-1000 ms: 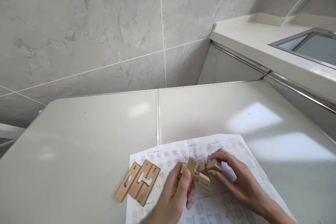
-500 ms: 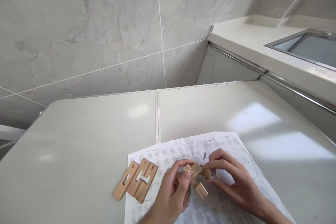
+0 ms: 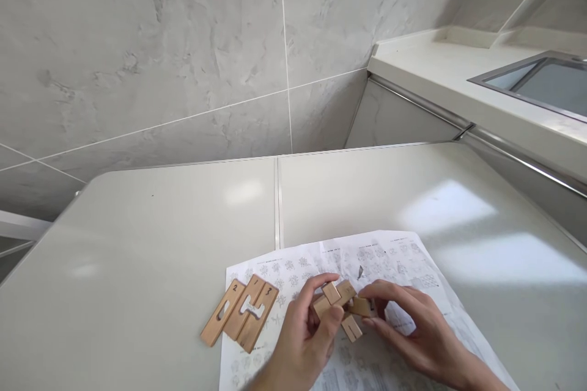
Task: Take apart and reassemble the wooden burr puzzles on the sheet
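Note:
Interlocking wooden puzzle pieces (image 3: 331, 293) form a small cross-shaped cluster above the paper. My left hand (image 3: 308, 333) is closed round the cluster's left side, its thumb pressed on the front. One piece, marked with a line like a 1 (image 3: 352, 328), sticks out toward me at the bottom. My right hand (image 3: 408, 324) pinches a notched wooden puzzle piece (image 3: 362, 306) against the cluster's right side; whether it is seated there I cannot tell. To the left lie flat wooden pieces numbered 2 (image 3: 222, 313), 1 (image 3: 245, 308) and 3 (image 3: 259, 321), partly on the paper.
A creased instruction sheet (image 3: 284, 266) with printed assembly drawings lies under my hands. The pale folding table (image 3: 137, 244) has a seam (image 3: 277, 208) down its middle. Behind stands a grey tiled wall (image 3: 206, 43); at right is a white counter (image 3: 422, 67) with a metal-framed sink (image 3: 541, 82).
The right-hand piece has turned, so its number faces away more, and it sits closer against the cluster. My left thumb has shifted down, showing more of the cluster. The view moved slightly.

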The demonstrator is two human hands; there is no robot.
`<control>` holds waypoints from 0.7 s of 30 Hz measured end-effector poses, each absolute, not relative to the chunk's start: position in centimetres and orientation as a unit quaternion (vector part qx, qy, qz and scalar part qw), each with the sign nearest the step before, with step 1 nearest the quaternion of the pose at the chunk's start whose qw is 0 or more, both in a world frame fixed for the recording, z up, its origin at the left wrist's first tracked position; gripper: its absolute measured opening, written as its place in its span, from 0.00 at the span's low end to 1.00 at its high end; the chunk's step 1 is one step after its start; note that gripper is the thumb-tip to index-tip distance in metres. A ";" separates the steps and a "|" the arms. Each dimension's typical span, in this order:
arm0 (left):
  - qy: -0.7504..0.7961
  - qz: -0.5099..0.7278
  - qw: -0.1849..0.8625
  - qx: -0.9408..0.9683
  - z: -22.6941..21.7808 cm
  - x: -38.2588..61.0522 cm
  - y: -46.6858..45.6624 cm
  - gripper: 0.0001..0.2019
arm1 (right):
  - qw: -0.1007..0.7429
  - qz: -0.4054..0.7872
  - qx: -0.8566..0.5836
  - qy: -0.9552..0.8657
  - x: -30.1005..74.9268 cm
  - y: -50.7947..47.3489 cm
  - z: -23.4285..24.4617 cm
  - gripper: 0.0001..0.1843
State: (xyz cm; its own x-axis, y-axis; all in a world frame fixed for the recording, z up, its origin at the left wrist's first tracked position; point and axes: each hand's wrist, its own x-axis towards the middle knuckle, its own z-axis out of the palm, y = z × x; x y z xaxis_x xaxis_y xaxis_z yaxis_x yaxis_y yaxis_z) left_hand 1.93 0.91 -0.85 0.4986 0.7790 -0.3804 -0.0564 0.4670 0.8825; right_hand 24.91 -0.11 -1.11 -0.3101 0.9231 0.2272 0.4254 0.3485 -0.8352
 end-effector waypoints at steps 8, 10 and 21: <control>0.418 0.302 0.732 0.445 -1.8 2.8 0.3 0.41 | 0.356 0.351 -0.458 -0.735 24.9 -0.4 -1.4 0.08; 0.424 0.300 0.715 0.467 -1.7 2.9 0.3 0.37 | 0.347 0.353 -0.449 -0.744 25.1 -0.4 -1.4 0.08; 0.461 0.250 0.590 0.614 -2.5 2.7 0.0 0.42 | 0.355 0.392 -0.412 -0.742 25.7 0.0 -1.4 0.08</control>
State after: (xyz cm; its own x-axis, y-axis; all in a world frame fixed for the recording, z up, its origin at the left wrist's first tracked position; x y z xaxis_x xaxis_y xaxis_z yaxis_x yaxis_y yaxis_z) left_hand 2.71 -0.01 -2.46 0.4498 0.8612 -0.2369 0.2704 0.1215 0.9551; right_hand 25.72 -0.05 -1.39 -0.4091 0.8895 0.2036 0.3338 0.3535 -0.8738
